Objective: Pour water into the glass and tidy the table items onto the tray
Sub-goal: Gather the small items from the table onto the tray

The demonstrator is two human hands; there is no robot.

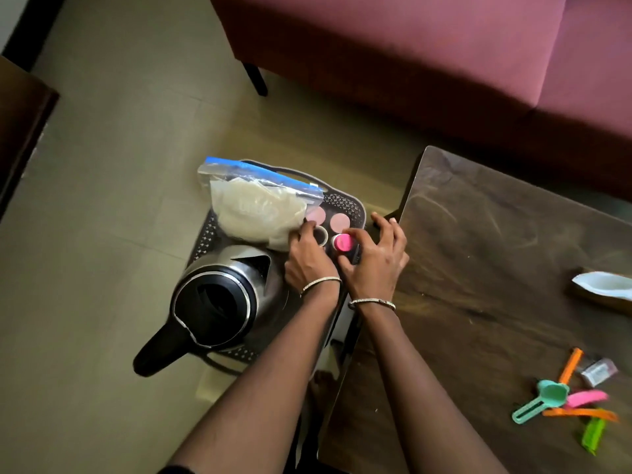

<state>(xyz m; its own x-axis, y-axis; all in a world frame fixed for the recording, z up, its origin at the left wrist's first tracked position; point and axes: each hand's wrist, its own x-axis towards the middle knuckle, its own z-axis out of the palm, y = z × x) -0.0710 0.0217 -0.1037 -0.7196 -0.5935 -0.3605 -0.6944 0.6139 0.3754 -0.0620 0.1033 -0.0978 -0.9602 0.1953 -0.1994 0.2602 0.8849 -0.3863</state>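
Listing your tray, left of the table: kettle, bag, jar, pink lid. Your left hand pinches the jar with curled fingers. Your right hand spreads its fingers around the lid; grip unclear.

Premises assessed as a home, living-room area. Grounds: a maroon upholstered sofa on a dark leg stands ahead of me, over a pale tiled floor. A dark wooden surface lies at my right. Household goods noted: an electric kettle and a zip bag on a tray, and coloured bag clips on the surface.
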